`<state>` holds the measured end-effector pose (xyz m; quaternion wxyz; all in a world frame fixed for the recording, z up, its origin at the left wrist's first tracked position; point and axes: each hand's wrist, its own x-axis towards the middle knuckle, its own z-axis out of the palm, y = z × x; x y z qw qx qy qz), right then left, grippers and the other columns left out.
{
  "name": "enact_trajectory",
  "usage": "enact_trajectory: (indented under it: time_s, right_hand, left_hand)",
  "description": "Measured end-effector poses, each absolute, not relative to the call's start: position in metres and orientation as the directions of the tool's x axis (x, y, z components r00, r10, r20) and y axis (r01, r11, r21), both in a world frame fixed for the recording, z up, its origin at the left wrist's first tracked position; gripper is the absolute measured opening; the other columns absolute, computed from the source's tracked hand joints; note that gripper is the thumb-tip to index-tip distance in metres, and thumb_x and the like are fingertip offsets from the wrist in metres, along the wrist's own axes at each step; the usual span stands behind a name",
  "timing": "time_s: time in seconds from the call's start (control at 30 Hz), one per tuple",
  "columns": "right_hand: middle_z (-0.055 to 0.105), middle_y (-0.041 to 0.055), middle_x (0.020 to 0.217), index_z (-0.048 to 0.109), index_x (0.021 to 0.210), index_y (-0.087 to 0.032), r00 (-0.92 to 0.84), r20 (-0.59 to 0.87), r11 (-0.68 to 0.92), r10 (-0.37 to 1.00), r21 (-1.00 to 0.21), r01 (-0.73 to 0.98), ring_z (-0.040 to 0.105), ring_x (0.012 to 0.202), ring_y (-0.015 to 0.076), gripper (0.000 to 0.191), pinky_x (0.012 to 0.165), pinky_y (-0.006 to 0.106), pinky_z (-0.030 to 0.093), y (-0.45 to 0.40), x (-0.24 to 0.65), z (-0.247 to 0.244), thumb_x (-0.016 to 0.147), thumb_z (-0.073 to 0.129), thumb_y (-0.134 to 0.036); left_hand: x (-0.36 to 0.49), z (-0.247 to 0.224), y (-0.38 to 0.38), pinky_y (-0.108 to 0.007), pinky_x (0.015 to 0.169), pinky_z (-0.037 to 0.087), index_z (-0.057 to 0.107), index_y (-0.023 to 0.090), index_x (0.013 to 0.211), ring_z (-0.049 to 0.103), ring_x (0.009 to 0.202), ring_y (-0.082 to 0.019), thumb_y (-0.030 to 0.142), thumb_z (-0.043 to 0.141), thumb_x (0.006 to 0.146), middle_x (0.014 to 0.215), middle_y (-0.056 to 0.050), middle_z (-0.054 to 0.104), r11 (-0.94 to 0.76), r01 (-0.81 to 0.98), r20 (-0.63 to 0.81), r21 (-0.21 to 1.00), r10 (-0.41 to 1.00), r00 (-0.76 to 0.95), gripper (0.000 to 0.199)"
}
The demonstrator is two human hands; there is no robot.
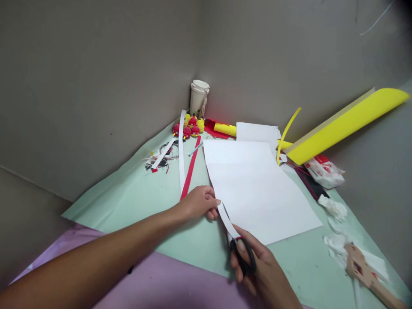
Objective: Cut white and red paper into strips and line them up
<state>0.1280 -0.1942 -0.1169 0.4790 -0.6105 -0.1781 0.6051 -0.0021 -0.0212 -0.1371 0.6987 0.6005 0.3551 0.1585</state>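
Observation:
A large white sheet [257,193] lies on the pale green table cover. My right hand [254,262] is closed round the black handles of a pair of scissors [245,257]; their blades are at the sheet's left edge, where a narrow white strip [228,221] is partly cut from it. My left hand [202,201] pinches the paper edge between thumb and fingers, just beyond the blades. Left of the sheet lie a red strip [192,167] and a long white strip [181,150].
A lidded white cup [199,96] stands in the back corner behind red and yellow ornaments [193,126]. Scraps [162,156] lie at left. Rolled yellow sheet [347,124], tissue pack [323,171], crumpled tissues [333,208] and a tan glue gun [363,268] are at right.

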Motion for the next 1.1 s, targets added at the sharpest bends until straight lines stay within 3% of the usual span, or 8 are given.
enact_trajectory:
  time_s: [0.13,0.37,0.8,1.1]
  right_hand:
    - [0.064,0.0008,0.066,0.049,0.139,-0.016,0.144,-0.551,-0.501,0.822,-0.82,-0.277,0.049,0.043,0.0082,0.088,0.034,0.016,0.029,-0.192,0.133,-0.114,0.07,0.074,-0.064]
    - [0.067,0.0047,0.072,0.048,0.138,-0.014,0.105,-0.532,-0.504,0.84,-0.837,-0.212,0.064,0.06,0.0175,0.087,0.037,0.018,0.037,-0.188,0.138,-0.105,0.071,0.074,-0.063]
    - [0.062,0.0005,0.068,0.055,0.134,-0.019,0.225,-0.509,-0.443,0.831,-0.85,-0.286,0.047,0.047,0.0081,0.075,0.039,0.016,0.022,-0.189,0.124,-0.116,0.073,0.074,-0.058]
    - [0.061,0.0001,0.066,0.057,0.134,-0.018,0.28,-0.521,-0.428,0.806,-0.841,-0.331,0.045,0.048,0.0083,0.077,0.044,0.019,0.024,-0.19,0.121,-0.114,0.07,0.077,-0.056]
  left_hand:
    - [-0.002,-0.139,-0.021,-0.027,0.057,0.053,0.059,0.012,0.088,0.066,0.056,-0.015,0.026,0.061,0.084,0.067,-0.007,0.07,0.255,0.171,-0.299,0.952,0.636,0.711,0.014]
    - [-0.002,-0.142,-0.02,-0.026,0.057,0.053,0.06,0.013,0.088,0.065,0.056,-0.014,0.027,0.063,0.085,0.068,-0.007,0.07,0.278,0.152,-0.299,0.949,0.625,0.721,0.014]
    - [-0.002,-0.142,-0.02,-0.025,0.056,0.053,0.061,0.013,0.087,0.066,0.057,-0.015,0.026,0.063,0.085,0.069,-0.008,0.072,0.281,0.146,-0.297,0.949,0.629,0.718,0.014]
    - [-0.002,-0.136,-0.022,-0.023,0.055,0.052,0.062,0.012,0.086,0.065,0.057,-0.014,0.029,0.067,0.082,0.068,-0.007,0.071,0.304,0.147,-0.315,0.941,0.632,0.708,0.018]
